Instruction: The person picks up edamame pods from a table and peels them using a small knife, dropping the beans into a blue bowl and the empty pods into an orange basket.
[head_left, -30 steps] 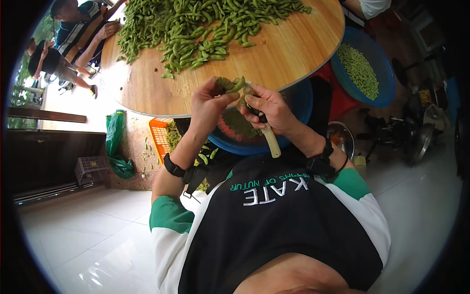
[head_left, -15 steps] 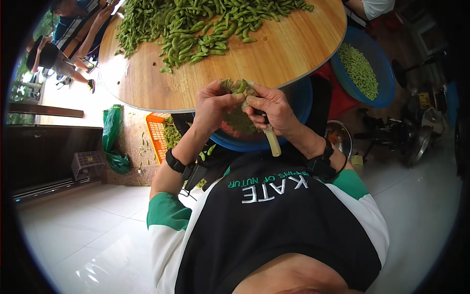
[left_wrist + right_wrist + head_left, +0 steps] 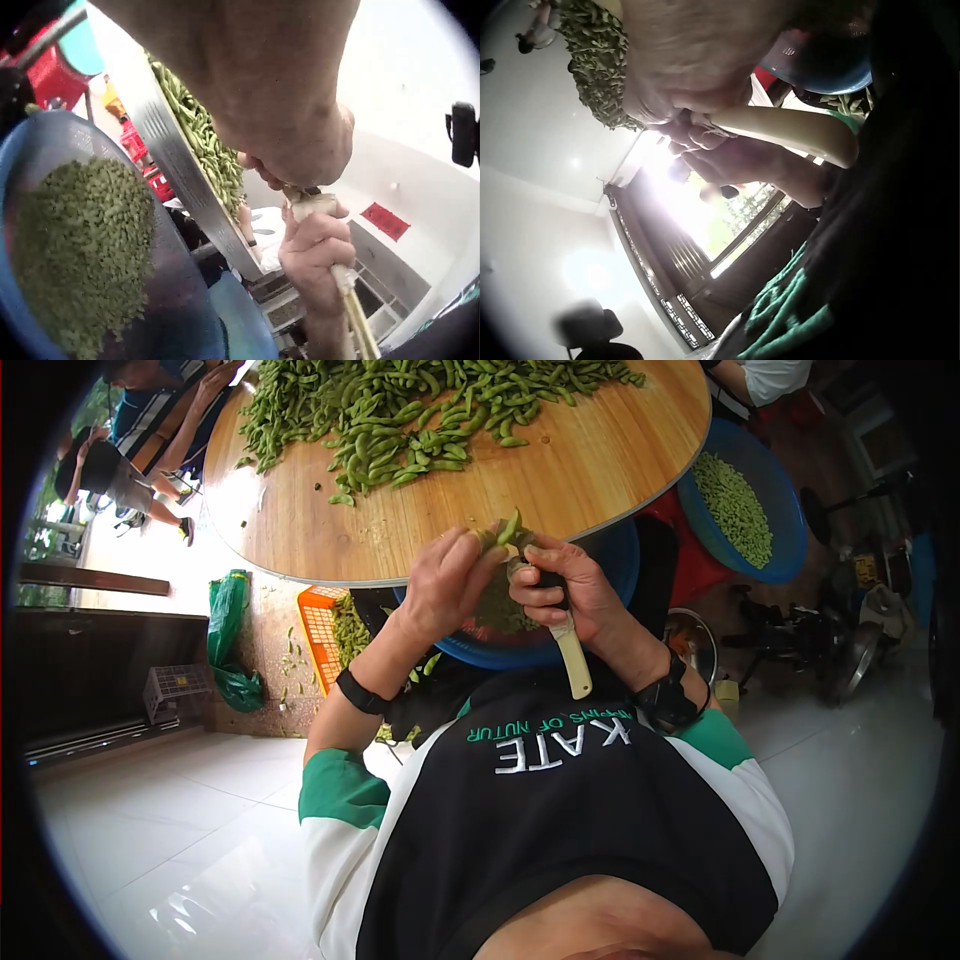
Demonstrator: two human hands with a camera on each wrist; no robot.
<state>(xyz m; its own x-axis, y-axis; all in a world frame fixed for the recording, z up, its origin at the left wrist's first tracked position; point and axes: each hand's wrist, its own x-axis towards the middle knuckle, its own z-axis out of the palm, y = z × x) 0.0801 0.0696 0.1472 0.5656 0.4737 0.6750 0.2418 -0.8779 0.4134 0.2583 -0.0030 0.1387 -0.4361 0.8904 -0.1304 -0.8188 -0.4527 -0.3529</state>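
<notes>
Above the blue basin (image 3: 500, 650), both hands meet at a green soybean pod (image 3: 511, 525). My left hand (image 3: 447, 582) has its fingers bent in at the pod, pinching at its lower end. In my right hand (image 3: 565, 588) is a tool with a long cream handle (image 3: 572, 663), its handle sticking out below the curled fingers toward the shirt. The right wrist view shows the same cream handle (image 3: 787, 131) up close, while the tool's working end is hidden in the grip. A pale wrap (image 3: 311, 205) covers the right thumb in the left wrist view.
A round wooden table (image 3: 560, 470) bears a big heap of soybean pods (image 3: 400, 410). Shelled beans (image 3: 735, 510) fill part of a blue tub (image 3: 790, 530) at the right. An orange crate (image 3: 318, 630) with pods stands at the left. Another person (image 3: 150, 420) sits across the table.
My left hand has turned its back more upward over the pod. The right hand has shifted slightly right, and the cream handle has swung right and down. The pod stands more upright.
</notes>
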